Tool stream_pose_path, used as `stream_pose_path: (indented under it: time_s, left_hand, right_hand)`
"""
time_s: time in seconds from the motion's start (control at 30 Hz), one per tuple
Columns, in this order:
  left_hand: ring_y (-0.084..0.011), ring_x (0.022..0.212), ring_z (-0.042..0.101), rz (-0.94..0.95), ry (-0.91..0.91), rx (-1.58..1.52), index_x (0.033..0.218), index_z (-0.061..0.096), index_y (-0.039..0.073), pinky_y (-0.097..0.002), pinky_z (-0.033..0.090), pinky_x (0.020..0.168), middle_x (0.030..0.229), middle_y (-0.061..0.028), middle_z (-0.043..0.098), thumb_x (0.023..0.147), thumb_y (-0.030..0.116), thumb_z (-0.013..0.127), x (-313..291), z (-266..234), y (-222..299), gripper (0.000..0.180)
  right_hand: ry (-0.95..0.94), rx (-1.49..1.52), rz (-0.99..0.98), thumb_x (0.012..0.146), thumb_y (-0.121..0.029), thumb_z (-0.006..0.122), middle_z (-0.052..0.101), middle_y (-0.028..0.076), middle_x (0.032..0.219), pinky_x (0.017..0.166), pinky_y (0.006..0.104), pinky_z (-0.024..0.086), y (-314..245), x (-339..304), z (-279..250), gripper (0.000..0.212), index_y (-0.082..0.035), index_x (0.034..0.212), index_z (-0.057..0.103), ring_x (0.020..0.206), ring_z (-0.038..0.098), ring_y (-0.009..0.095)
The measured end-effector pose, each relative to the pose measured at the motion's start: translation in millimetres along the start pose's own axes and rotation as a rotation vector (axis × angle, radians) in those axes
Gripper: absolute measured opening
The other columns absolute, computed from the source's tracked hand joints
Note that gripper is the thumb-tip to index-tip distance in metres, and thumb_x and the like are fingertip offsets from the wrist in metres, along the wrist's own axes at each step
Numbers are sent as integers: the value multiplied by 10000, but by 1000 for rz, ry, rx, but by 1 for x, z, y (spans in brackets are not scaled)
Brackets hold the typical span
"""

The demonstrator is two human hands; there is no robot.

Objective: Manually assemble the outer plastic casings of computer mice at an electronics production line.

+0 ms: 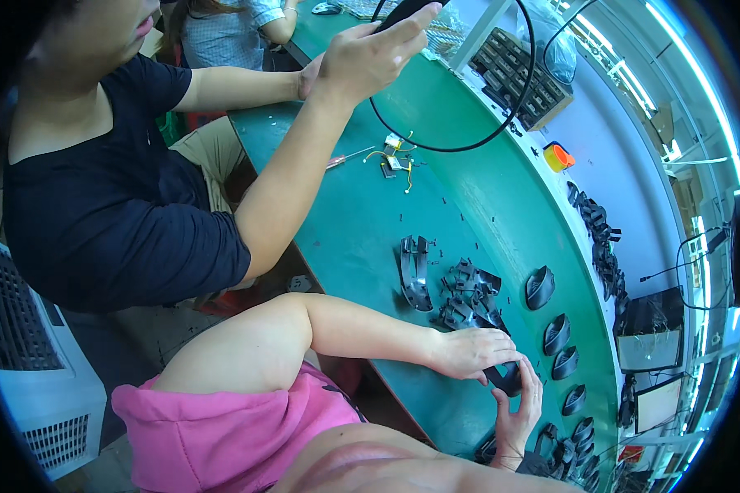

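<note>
Between my two hands is a curved black plastic shell (pixel 506 378), held just above the green table. My left hand (pixel 475 352) reaches in from the left, its fingers closed over the upper side of the shell. From below, my right hand (pixel 520 404) pinches the same piece between thumb and fingers. Just beyond my left hand lies a pile of small black plastic parts (pixel 470 294). Beside that pile rests a longer black housing (pixel 415 275). A row of black shells (pixel 557 334) stretches along the table to the right of my hands.
More black shells (pixel 580 448) cluster near my right forearm. A co-worker in a dark shirt (pixel 131 189) sits at the left, one hand raised with a black object. Farther off are a screwdriver (pixel 349 158), small wired parts (pixel 396 162), an orange-yellow tape roll (pixel 557 158) and a compartment tray (pixel 518 78).
</note>
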State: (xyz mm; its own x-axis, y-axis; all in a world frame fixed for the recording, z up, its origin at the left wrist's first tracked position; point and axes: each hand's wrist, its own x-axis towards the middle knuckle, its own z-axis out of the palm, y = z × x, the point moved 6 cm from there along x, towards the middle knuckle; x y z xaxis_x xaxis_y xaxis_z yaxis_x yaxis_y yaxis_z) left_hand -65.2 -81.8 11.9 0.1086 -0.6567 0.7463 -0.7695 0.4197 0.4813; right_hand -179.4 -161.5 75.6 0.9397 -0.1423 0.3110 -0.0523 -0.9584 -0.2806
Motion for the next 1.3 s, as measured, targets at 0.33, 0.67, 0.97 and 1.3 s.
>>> stream_pose_path:
  time_s: [0.33,0.67,0.97,1.3]
  left_hand:
    - [-343,1185,514,-53,-51,-88,1347,472,-1,-410,489,968,1238,-169,527,683,123,812,2,0,-5,756]
    - [-345,1195,509,-78,-127,-164,1352,463,-19,-418,466,989,1260,-173,533,726,143,793,5,-4,-4,726]
    - [-317,1136,571,-92,-119,-110,1294,547,41,-406,487,960,1195,-125,602,682,131,807,3,-5,-6,670]
    - [-332,1101,596,-73,-67,-71,1250,582,68,-411,502,932,1166,-136,626,686,112,796,4,-6,-4,604]
  right_hand:
    - [12,111,56,822,-91,698,577,159,1309,985,420,457,15,-6,0,535,-49,1329,533,1180,559,344]
    - [-12,104,44,797,-49,698,578,160,1317,1011,412,442,13,-4,-4,562,-45,1334,532,1196,553,334]
    - [-61,96,108,699,-67,797,618,138,1239,910,390,504,15,-3,-1,687,-71,1337,541,1112,587,321]
    - [-14,96,50,686,-74,799,616,137,1219,925,400,501,14,-3,-1,705,-78,1342,541,1120,578,324]
